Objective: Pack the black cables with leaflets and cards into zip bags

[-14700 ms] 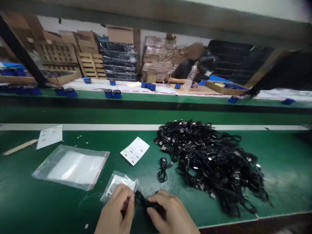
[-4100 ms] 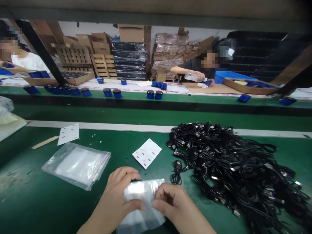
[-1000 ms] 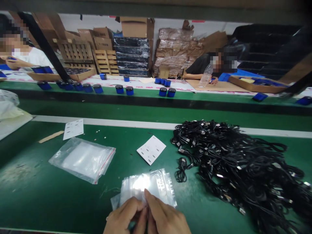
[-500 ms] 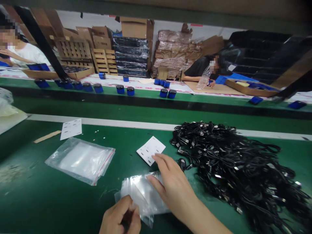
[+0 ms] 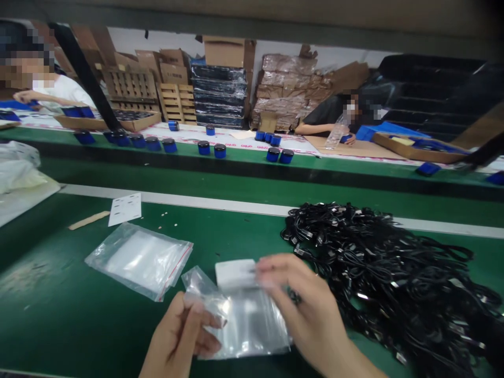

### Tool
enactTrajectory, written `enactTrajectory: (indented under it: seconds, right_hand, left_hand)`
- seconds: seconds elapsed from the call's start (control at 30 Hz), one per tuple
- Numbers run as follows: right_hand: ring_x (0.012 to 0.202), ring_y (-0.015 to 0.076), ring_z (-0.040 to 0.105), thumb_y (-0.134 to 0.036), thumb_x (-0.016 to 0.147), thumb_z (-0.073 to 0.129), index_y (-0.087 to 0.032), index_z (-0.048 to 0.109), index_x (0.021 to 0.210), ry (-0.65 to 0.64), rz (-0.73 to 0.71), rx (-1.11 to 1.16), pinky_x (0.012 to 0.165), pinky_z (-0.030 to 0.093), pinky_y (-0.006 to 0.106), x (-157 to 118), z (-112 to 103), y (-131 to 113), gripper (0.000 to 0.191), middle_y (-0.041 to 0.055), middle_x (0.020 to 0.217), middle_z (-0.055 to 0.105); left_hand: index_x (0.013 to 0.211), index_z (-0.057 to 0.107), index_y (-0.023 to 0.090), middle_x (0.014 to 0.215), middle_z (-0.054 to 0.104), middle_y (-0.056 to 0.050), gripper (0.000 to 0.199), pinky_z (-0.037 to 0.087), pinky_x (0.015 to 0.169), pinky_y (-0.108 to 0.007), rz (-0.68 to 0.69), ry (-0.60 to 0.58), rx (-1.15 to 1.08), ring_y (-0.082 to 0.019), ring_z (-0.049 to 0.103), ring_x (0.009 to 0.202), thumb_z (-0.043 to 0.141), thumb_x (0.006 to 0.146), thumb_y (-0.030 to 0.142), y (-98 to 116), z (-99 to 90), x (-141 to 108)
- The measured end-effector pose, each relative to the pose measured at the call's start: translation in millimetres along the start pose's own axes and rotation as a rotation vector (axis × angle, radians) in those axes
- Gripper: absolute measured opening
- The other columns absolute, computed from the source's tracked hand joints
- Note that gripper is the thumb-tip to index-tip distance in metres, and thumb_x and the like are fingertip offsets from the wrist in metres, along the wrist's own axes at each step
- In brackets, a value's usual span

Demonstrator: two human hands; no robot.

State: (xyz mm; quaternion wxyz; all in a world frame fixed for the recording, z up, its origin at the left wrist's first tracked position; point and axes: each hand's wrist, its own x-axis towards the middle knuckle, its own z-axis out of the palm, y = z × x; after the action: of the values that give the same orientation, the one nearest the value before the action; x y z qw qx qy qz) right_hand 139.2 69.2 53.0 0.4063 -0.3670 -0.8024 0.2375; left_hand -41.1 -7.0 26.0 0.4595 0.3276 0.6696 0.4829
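Clear plastic catches the light between the two hands, which are apart, each with its own hold. The left hand (image 5: 181, 331) pinches a thin plastic bag (image 5: 202, 281) between thumb and fingers, the bag's free corner standing up toward the far side. The right hand (image 5: 303, 304), blurred, grips the right end of a white card (image 5: 235, 274) with its fingertips. The card is above the far edge of some flat clear bags (image 5: 255, 325), which lie between the hands near the front of the green tabletop (image 5: 47, 325); whether card and bags touch cannot be told.

To the left lies a larger clear bag (image 5: 137, 257) with a red line along its right edge and paler contents inside. Just beyond it are a printed card (image 5: 125, 209) and a flat wooden stick (image 5: 88, 220). A broad heap of black USB cables (image 5: 378, 262) spreads beside the right hand, metal plugs glinting among the coils.

On the far bench stand blue tubs with black lids (image 5: 286, 156). Behind it are a co-worker in a white top (image 5: 71, 92) and a co-worker in dark clothing (image 5: 318, 113), the latter beside a clear plastic bottle (image 5: 336, 134).
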Motion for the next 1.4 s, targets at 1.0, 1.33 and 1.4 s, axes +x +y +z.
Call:
enactTrajectory:
  seconds: [1.0, 1.33, 1.4]
  right_hand:
    - [0.05, 0.0086, 0.047, -0.021, 0.056, 0.072, -0.014, 0.064, 0.078, -0.263, 0.884, 0.874, 0.046, 0.032, 0.019, -63, 66, -15, 0.025, -0.0021, 0.061, 0.058]
    - [0.06, 0.0114, 0.059, -0.018, 0.048, 0.079, -0.018, 0.06, 0.085, -0.191, 0.914, 1.114, 0.055, 0.041, 0.019, -65, 71, -16, 0.041, -0.0036, 0.069, 0.063]
    - [0.062, 0.0117, 0.06, -0.012, 0.042, 0.08, -0.018, 0.059, 0.085, -0.182, 0.95, 1.18, 0.058, 0.042, 0.019, -66, 73, -15, 0.047, -0.0047, 0.07, 0.064]
  left_hand:
    - [0.07, 0.039, 0.026, 0.053, 0.041, 0.008, 0.023, 0.036, 0.05, -0.023, 0.364, 0.475, 0.501, -0.014, 0.046, 0.047, 0.038, 0.086, 0.043, -1, 15.0, -5]
    - [0.069, 0.039, 0.027, 0.046, 0.048, 0.009, 0.023, 0.038, 0.046, -0.022, 0.364, 0.492, 0.535, -0.013, 0.052, 0.041, 0.038, 0.085, 0.043, -4, 22.1, -8]
    - [0.069, 0.04, 0.027, 0.045, 0.047, 0.009, 0.023, 0.038, 0.044, -0.021, 0.375, 0.499, 0.533, -0.013, 0.051, 0.04, 0.038, 0.085, 0.043, -5, 22.7, -7]
